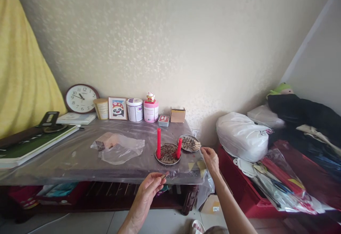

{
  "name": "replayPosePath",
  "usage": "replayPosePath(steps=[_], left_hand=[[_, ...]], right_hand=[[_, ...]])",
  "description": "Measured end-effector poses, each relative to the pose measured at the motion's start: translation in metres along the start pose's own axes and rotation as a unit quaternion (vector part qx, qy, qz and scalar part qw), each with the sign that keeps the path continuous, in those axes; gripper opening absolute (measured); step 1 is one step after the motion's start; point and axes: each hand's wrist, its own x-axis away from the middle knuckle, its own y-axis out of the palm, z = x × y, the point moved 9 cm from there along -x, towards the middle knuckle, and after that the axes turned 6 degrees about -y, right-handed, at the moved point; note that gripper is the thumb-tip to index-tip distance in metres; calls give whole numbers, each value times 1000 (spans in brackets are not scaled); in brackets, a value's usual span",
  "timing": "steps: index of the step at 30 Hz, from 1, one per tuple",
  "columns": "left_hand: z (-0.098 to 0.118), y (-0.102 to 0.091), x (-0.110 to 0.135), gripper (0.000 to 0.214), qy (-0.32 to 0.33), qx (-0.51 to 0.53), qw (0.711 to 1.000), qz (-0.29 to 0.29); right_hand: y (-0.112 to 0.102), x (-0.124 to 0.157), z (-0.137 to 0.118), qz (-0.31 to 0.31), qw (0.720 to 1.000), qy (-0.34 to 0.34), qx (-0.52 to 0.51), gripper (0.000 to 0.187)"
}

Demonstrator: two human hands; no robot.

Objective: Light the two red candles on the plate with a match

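Note:
My left hand (153, 184) is closed around a small matchbox (165, 175) in front of the table's near edge. With fingertips pinched, my right hand (211, 158) is at the ends of several pale matchsticks (197, 145), apparently gripping one; the fingers partly hide it. Those matchsticks lie across the rim of a round metal plate (183, 137) with dark residue on it. Left of it, a second metal plate (168, 162) bears a tall red candle (159, 143) and a shorter red candle (179, 148), both upright. No flame shows on either.
The table (128, 168) has a clear plastic cover. On it are a crumpled plastic bag (125, 148), a clock (82, 99), a picture frame (118, 108), tins (135, 110), a cardboard box (178, 115) and a green-and-white board (39, 145). White bags (239, 136) sit at the right.

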Motion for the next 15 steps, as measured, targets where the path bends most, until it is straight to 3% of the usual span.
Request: replayPosePath(steps=[15], left_hand=[[-7, -1, -4, 31, -30, -5, 1000, -5]], right_hand=[[25, -8, 14, -46, 993, -21, 106, 35]])
